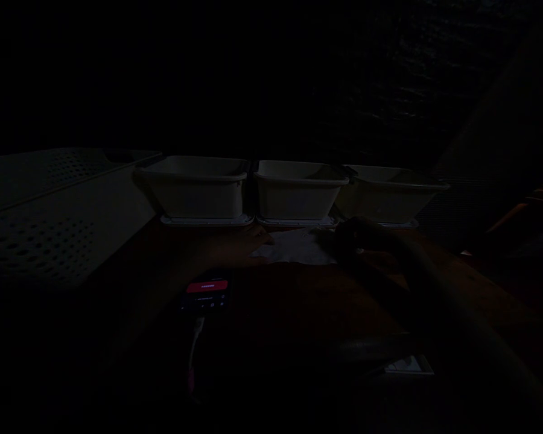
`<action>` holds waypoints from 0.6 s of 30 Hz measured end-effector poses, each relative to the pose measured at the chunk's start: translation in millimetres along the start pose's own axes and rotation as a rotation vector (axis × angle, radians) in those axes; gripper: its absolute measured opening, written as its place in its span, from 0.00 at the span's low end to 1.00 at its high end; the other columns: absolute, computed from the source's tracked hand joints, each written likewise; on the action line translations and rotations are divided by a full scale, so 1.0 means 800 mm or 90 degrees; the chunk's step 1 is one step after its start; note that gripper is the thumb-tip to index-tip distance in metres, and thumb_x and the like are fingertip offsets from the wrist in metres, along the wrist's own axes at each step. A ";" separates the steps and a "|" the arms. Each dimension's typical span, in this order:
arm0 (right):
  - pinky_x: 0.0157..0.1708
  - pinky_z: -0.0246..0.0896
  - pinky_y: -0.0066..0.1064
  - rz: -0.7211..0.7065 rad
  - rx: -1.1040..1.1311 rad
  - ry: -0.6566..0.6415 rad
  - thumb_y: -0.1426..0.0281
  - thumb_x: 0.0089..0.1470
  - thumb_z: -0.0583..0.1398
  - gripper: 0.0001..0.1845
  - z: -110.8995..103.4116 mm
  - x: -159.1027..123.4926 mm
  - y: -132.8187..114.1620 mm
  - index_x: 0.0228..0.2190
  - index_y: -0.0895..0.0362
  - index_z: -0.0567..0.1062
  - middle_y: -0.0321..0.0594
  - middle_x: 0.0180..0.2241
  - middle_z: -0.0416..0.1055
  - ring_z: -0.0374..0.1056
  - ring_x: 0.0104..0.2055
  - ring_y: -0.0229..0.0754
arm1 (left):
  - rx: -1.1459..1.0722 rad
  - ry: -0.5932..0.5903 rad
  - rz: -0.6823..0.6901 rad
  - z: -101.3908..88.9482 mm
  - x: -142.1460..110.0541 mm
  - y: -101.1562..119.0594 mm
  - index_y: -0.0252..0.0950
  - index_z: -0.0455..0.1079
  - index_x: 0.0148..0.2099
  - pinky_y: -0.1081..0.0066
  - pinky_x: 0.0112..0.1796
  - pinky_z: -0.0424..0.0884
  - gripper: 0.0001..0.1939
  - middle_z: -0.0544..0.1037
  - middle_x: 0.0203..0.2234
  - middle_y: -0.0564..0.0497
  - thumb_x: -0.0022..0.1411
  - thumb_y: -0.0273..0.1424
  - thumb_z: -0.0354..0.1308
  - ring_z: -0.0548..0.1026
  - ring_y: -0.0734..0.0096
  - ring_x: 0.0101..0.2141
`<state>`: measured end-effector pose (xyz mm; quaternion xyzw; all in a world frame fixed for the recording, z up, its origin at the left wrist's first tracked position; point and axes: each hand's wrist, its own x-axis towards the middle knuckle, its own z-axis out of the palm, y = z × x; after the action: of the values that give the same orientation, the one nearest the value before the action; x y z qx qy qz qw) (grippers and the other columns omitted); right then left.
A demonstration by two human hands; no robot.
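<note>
The scene is very dark. A crumpled whitish sheet [298,246], cloth or paper, lies on the brown table just in front of the tubs. My left hand [248,241] rests at the sheet's left end, its fingers stretched out over the edge. At the right end is my right hand [359,234], mostly a dark silhouette; its fingers are lost in shadow, so I cannot tell whether they grip the sheet. Below my left wrist lies a lit phone [206,294] with a red bar on its screen and a white cable [196,340] plugged in.
Three pale tubs, left [203,196], middle [301,199] and right [384,199], stand in a row on white lids or trays behind the sheet. A large perforated basket [113,211] takes up the left side. A small pale object [407,364] is near the front right.
</note>
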<state>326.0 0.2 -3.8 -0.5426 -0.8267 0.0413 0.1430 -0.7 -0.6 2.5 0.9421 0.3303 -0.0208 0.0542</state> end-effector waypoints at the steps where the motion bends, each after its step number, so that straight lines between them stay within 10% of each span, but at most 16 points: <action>1: 0.41 0.65 0.35 -0.004 0.007 -0.026 0.64 0.60 0.49 0.17 -0.001 0.001 -0.001 0.43 0.60 0.70 0.41 0.43 0.67 0.66 0.43 0.39 | 0.000 0.003 0.003 0.001 0.000 -0.001 0.40 0.56 0.57 0.69 0.48 0.60 0.22 0.56 0.56 0.45 0.64 0.41 0.47 0.60 0.62 0.54; 18: 0.42 0.65 0.35 0.005 0.039 -0.107 0.63 0.61 0.48 0.18 -0.007 0.004 0.002 0.42 0.61 0.70 0.40 0.43 0.67 0.66 0.43 0.42 | 0.017 0.011 0.017 0.002 0.001 -0.003 0.41 0.56 0.58 0.68 0.50 0.59 0.22 0.56 0.56 0.46 0.63 0.40 0.47 0.59 0.63 0.54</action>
<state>327.5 3.5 2.0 -0.5357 -0.8321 0.1123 0.0896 -1.5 1.6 0.4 0.9471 0.3180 -0.0161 0.0393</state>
